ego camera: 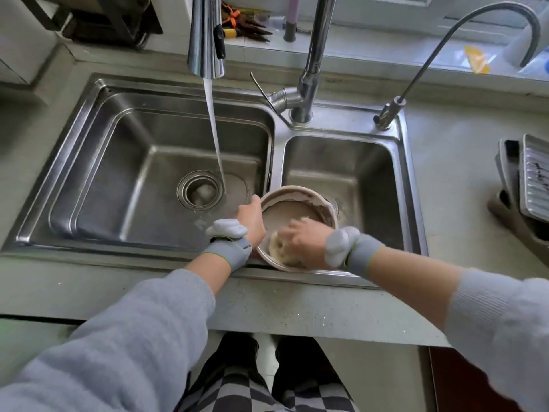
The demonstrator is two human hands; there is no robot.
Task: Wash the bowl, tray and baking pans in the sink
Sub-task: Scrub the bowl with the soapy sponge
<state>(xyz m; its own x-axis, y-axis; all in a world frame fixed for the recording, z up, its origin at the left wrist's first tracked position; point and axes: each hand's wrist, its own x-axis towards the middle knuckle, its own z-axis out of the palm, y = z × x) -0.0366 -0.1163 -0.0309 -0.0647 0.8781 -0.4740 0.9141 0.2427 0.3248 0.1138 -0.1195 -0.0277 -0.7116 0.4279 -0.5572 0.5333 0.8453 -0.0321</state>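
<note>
Head-worn wide-angle view, looking steeply down, close over sink (190, 93) and counter edge (297, 307)

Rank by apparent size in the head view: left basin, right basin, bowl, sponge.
1. left basin
2. right basin, partly hidden by the bowl
3. bowl, held nearer the camera, so it may look larger than it is
4. sponge, mostly hidden by the right hand

Grey countertop (463, 185) carries the sink (276, 135) and stacked pans (531, 179).
</note>
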